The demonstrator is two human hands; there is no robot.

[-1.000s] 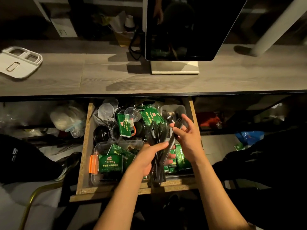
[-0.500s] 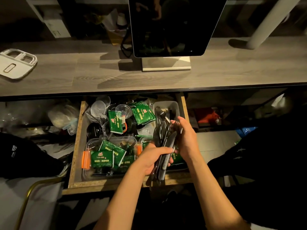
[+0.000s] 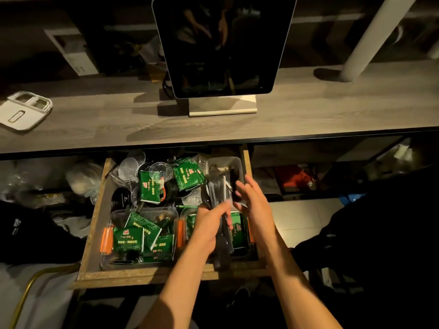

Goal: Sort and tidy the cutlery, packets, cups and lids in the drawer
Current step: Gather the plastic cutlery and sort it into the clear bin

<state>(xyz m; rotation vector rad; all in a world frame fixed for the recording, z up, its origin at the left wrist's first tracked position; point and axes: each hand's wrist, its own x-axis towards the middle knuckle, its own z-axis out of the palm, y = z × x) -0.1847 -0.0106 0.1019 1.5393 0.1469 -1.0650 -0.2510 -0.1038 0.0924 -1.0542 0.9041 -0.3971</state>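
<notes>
Drawer (image 3: pixel 93 236), pulled out under the desk (image 3: pixel 308 110); contents part sorted.

Left hand (image 3: pixel 209 227): closed round a bundle of black cutlery (image 3: pixel 215 193), held over the drawer's right side, handles hanging toward the front edge.

Right hand (image 3: pixel 254 200): open, fingers spread, just beside the bundle and holding nothing; blurred, so its contact with the cutlery cannot be told.

Grey tray (image 3: pixel 234 162): beyond the hands, in the far right corner; a few pieces lie in it. Judged the likely home for the cutlery.

Green packets (image 3: pixel 128 239): many already gathered in clear boxes left of and beneath the hands; others loose further back, one (image 3: pixel 149 186) leaning among the cups.

Clear cups (image 3: pixel 128 166) and black lids (image 3: pixel 121 198): jumbled at the far left, not stacked.

Status, as judged: cutlery collected but not yet put away; packets roughly half boxed; cups and lids untouched. Most of the tidying remains.
</notes>
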